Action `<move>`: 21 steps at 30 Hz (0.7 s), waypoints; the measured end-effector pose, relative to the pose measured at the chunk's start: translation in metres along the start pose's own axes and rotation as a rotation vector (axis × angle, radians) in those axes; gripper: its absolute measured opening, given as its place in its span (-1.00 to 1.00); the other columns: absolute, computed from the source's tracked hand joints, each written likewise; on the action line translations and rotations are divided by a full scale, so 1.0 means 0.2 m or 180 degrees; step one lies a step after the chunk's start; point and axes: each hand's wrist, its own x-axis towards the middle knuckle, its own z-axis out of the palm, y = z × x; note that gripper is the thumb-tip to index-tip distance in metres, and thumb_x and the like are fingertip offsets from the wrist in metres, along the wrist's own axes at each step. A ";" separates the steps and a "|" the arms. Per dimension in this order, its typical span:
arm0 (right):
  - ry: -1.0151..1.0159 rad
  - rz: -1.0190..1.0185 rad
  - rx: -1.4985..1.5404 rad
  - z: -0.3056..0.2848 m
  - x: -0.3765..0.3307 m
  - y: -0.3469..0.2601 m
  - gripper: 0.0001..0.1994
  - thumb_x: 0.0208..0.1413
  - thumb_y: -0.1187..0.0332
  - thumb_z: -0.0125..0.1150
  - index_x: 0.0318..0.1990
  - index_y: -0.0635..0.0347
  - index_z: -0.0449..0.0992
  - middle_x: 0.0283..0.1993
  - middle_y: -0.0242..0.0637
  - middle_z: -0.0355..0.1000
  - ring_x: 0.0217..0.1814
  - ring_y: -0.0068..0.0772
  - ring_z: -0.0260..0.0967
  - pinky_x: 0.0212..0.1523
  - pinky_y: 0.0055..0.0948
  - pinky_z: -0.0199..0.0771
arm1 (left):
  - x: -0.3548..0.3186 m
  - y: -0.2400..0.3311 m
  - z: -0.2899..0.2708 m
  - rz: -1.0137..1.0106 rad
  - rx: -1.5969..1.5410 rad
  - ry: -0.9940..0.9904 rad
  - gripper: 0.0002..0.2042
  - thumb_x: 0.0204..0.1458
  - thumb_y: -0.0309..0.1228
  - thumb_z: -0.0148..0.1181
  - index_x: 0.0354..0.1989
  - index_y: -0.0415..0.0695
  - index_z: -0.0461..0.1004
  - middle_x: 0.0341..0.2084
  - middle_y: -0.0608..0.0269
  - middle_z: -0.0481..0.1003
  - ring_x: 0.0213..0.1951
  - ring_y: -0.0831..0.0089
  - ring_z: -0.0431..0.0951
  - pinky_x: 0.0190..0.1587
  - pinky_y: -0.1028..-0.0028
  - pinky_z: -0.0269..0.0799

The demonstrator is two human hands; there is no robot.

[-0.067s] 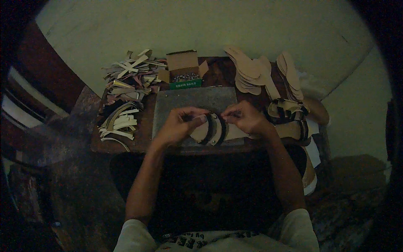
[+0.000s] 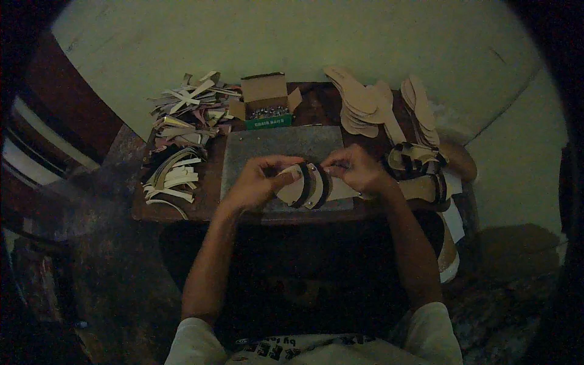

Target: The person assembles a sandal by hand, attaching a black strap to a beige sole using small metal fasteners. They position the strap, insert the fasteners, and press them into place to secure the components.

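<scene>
A tan sandal (image 2: 315,185) with a pale sole and dark curved straps lies over a grey slab (image 2: 249,146) at the front of the table. My left hand (image 2: 257,182) grips its left end, thumb on top near the first dark strap and fingers along the far edge. At the far end of the second dark strap, the fingertips of my right hand (image 2: 362,170) are pinched together; whether a small piece sits between them is too dim to see. Small shiny studs show on the band between the dark straps.
Scrap strips (image 2: 191,100) are heaped at the back left, with pale cut strips (image 2: 179,176) nearer. A green box (image 2: 267,120) of small metal nails stands open behind the slab. Tan insoles (image 2: 356,103) are stacked back right, and strapped sandals (image 2: 420,161) lie right of my right hand.
The sandal has tilted very slightly in my hands, its straps shifting a little to the right. Both hands keep their grip.
</scene>
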 end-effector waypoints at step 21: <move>0.1327 -0.0026 0.0445 0.05 0.00 -0.08 -0.86 0.06 0.42 0.28 -0.22 0.22 0.59 -0.26 -0.16 0.57 -0.20 -0.35 0.54 -0.14 -0.35 0.50 | 0.00 -0.02 0.09 -0.0174 -0.0103 0.0493 -0.66 0.00 -0.50 0.26 -0.01 -0.27 0.53 -0.21 0.14 0.58 -0.23 0.47 0.56 -0.16 0.45 0.50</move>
